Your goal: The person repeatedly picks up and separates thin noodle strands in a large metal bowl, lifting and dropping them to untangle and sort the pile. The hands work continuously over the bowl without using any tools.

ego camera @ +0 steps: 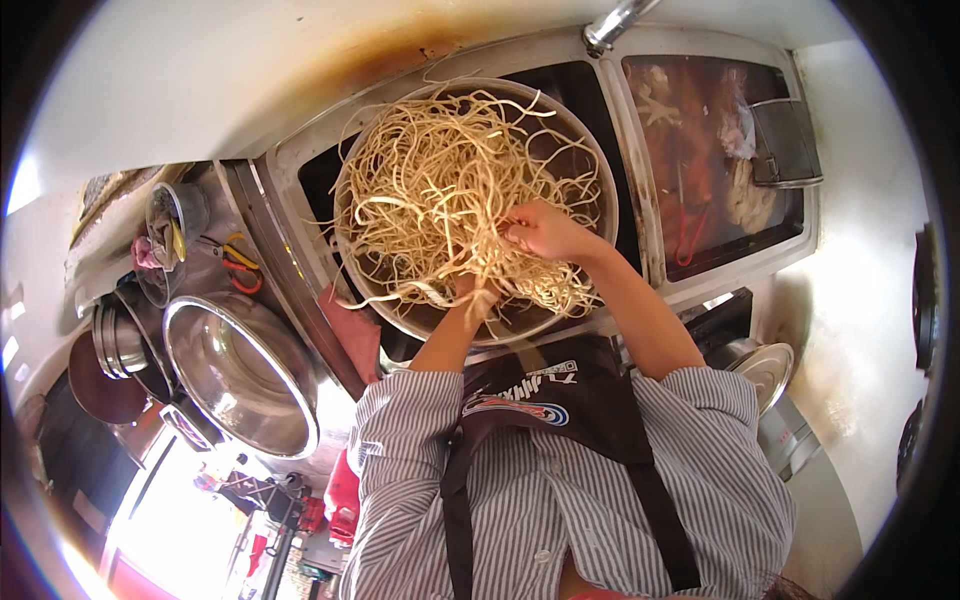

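Note:
A wide metal basin sits over the left well of a steel counter, heaped with long, pale yellow noodle-like strands. Some strands hang over its rim. My right hand reaches in from the right, its fingers curled around a bunch near the middle of the heap. Lower and to the left, my left hand is sunk among the strands at the near side. Its fingers are largely covered, so their grip cannot be seen.
A second well at right holds reddish liquid, a wire-mesh basket and a red-handled tool. Above hangs a metal tap. At left are a large steel bowl, scissors and a pink cloth.

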Tool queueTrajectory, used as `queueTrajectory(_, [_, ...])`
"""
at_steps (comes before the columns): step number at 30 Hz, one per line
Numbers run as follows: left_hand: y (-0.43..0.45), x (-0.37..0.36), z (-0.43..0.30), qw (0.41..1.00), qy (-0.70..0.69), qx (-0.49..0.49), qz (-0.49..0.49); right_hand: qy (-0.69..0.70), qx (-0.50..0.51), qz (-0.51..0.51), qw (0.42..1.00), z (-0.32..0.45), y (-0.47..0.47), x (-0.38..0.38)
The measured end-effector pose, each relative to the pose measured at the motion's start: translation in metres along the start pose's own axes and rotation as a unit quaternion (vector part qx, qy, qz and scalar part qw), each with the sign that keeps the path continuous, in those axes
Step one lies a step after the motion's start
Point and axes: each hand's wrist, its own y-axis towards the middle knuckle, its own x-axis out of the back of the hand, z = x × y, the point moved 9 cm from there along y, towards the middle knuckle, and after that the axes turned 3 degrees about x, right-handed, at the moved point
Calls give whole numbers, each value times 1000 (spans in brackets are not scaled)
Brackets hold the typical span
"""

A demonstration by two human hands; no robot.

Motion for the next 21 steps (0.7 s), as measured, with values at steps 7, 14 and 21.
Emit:
queueTrajectory(7, [3, 31, -37, 980, 80, -96, -153, -59, 113, -106, 986, 42, -29, 0])
queueTrajectory(14, [-107, 77, -19, 971, 172, -138, -91, -309, -17, -135, 941, -20, -44, -50])
queueTrajectory(21, [-171, 135, -11, 990, 39, -114, -70, -310, -25, -220, 924, -45, -62, -46])
